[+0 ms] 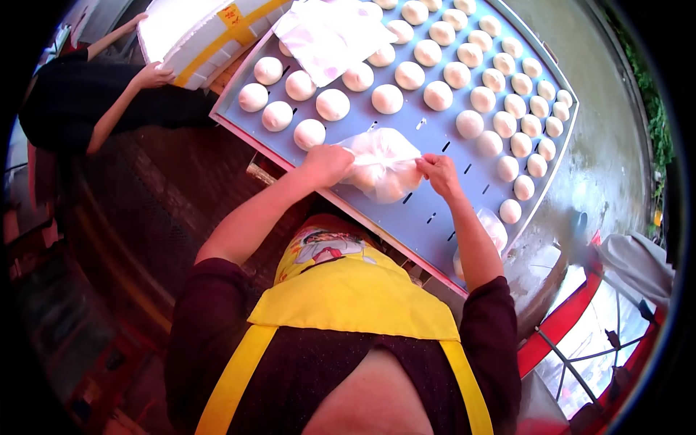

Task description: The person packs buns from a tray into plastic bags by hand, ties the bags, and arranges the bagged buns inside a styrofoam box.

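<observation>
Between my hands a translucent plastic bag [384, 163] with round pale buns inside rests at the near edge of a blue-grey tray table [449, 196]. My left hand [328, 165] is closed on the bag's left side. On the right, my right hand [439, 174] pinches a gathered corner of the same bag. Rows of round white buns [387, 99] stand on the tray beyond the bag. Another filled plastic bag [493, 230] lies near the tray's right front, partly hidden behind my right forearm.
A stack of white plastic bags [330, 36] covers some buns at the back left. Beside it, another person's hands [154, 75] hold a white foam box [206, 43] with yellow tape. Wet ground [602, 109] lies to the right, and a red-framed structure [580, 319] stands at the lower right.
</observation>
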`<state>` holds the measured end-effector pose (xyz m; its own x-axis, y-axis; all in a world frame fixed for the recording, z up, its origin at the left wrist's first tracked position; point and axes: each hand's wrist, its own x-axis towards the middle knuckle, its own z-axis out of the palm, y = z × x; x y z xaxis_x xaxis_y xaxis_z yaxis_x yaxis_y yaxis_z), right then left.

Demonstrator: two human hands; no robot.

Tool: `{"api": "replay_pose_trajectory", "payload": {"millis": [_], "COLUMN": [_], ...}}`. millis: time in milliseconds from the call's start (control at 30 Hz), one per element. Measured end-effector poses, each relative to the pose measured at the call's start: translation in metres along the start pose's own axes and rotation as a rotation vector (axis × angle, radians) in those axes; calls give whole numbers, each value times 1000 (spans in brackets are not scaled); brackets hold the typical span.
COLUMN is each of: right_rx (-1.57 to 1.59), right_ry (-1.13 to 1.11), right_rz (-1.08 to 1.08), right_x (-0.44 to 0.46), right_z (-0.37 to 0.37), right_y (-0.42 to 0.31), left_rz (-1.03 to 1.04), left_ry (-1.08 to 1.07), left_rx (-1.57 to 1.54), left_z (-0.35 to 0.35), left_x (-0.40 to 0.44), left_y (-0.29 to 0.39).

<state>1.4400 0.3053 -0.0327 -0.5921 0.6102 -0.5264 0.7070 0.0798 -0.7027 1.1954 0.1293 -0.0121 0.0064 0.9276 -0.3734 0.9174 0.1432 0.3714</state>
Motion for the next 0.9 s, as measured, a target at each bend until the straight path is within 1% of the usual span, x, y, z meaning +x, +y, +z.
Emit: {"api": "replay_pose_trajectory", "payload": {"millis": [67,100,167,200,267,300,367,400,467,500,533,600,633,667,700,733,767,867,900], "right_rx": [72,61,59,57,28,13,-241,-373,-310,-278,-245,-135,-113,-91,-108,-167,-228,-356,-392], "right_ry": [11,10,81,106,73,63,47,44,56,56,58,80,97,116,84,70,53,44,48], "right_rz": [62,35,8,5,-207,-320,-606,-751,-806,-842,-884,-783,-732,-680,-633,-634,-637,-662,-671], "right_x": [-5,-4,-5,-12,-26,-29,-36,-36,-33,-24,-16,-6,1,7,12,14,17,9,3], "right_z": [0,2,-5,-5,-15,-23,-25,-22,-10,-4,1,6,10,13,15,14,13,10,10], "right_y": [0,7,1,1,-10,-20,-50,-66,-81,-84,-89,-93,-84,-74,-64,-62,-60,-65,-68], "left_rz": [-17,-43,-86,44,292,195,-6,52,153,159,187,246,134,125,118,107,83,-65,-57], "left_ry": [-35,-51,-68,21,205,106,-102,-59,13,95,206,431,300,313,324,334,300,232,206], "left_rx": [-80,-91,-99,-410,-1035,-1161,-1411,-1274,-1004,-911,-902,-869,-992,-1022,-1050,-1081,-1128,-1612,-1605], "left_z": [-11,-12,-19,-15,-6,-4,-4,-5,-1,-1,7,26,21,18,15,16,20,29,32], "left_x": [0,-1,5,13,30,37,48,51,49,49,50,55,53,51,49,47,50,60,60], "left_y": [1,3,2,0,-1,2,18,23,35,40,39,31,31,33,35,37,35,27,24]}}
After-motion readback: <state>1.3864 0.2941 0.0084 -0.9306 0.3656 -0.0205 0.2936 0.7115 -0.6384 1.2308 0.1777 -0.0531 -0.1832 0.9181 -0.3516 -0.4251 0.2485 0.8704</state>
